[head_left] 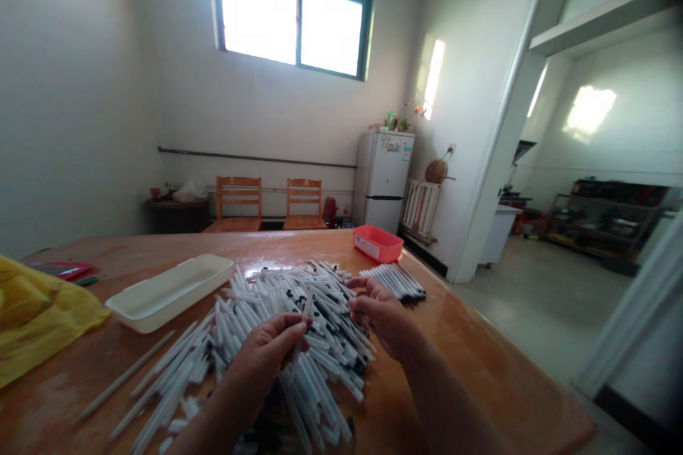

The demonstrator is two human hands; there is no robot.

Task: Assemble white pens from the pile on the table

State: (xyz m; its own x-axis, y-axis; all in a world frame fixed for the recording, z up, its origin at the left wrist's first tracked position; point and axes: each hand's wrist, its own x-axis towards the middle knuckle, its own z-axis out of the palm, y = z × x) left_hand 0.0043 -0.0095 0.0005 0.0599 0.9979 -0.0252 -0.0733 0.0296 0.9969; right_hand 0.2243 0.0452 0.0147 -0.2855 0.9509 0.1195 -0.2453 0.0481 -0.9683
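Note:
A large loose pile of translucent white pen barrels (245,313), mixed with small black parts, covers the middle of the wooden table. Above the pile, my left hand (277,343) pinches one pale pen barrel (306,307), held nearly upright. My right hand (376,309) is at the pile's right side, thumb and index finger drawn close together; whatever they hold, if anything, is too small to name. Just beyond my right hand lies a neat row of white pens with black ends (395,283).
A cream tray (171,291) stands left of the pile, and a red basket (378,244) at the table's back right. A yellow plastic bag (43,320) lies at the left edge. Two wooden chairs (238,200) and a fridge (385,170) are behind the wooden table (459,370).

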